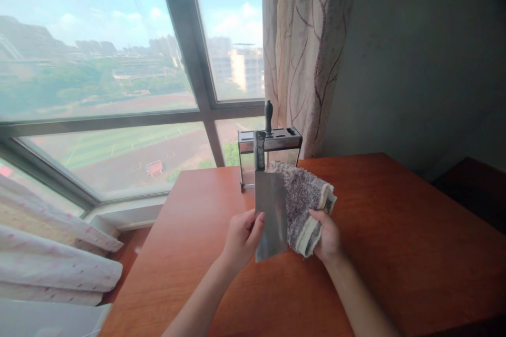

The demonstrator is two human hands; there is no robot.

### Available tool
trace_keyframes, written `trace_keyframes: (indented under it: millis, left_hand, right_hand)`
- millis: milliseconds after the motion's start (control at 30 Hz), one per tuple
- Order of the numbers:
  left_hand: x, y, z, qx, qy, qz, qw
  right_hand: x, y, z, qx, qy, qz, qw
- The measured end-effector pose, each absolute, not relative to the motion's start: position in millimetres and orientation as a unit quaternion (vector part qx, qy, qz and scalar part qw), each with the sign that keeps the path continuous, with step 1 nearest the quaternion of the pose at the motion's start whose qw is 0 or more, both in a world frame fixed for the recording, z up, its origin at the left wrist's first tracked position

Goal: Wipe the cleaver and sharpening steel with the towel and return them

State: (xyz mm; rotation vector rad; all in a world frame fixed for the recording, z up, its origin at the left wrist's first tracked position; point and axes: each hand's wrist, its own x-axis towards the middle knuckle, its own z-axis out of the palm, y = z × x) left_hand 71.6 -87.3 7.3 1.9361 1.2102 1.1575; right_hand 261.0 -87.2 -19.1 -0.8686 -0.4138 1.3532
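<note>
A cleaver [271, 216] with a broad steel blade stands upright in front of me, its dark handle pointing up and away. My left hand [244, 233] pinches the blade's left edge near the lower end, thumb on the face turned to me. In my right hand [327, 236] is a grey-brown fluffy cloth [306, 200] with pale edging, folded over. The cloth lies against the blade's right side, partly behind it. Beyond the cleaver is a metal knife rack [290, 139] with a dark-handled tool [269, 116] upright in its top; the cleaver hides part of the rack.
A reddish-brown wooden table [190, 253] carries the rack near its far edge. Behind it are a large framed window [203, 84] and a patterned curtain [304, 37]. More curtain [47, 258] hangs at the left. A dark wall [411, 73] rises on the right.
</note>
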Motion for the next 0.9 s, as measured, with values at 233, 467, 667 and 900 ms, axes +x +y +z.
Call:
trace_keyframes:
  millis: [233,467,667,900]
  left_hand:
    - [73.4,-86.4,7.8,0.688,0.464,0.464,0.310]
    - [63.2,-80.5,3.5,0.625,0.450,0.511,0.381]
    - [52.0,-76.0,5.1,0.565,0.478,0.533,0.409]
    - [61.4,-81.1,9.3,0.701,0.374,0.437,0.422]
  right_hand:
    - [253.8,-92.3,-34.0,-0.459,-0.441,0.384,0.669]
    - [241.0,-100.3,-7.1,-0.324,-0.809,0.101,0.481]
    - [233.2,-103.9,0.8,-0.302,-0.824,0.106,0.467]
    - [236.4,-94.3,8.6,-0.368,-0.785,0.120,0.483]
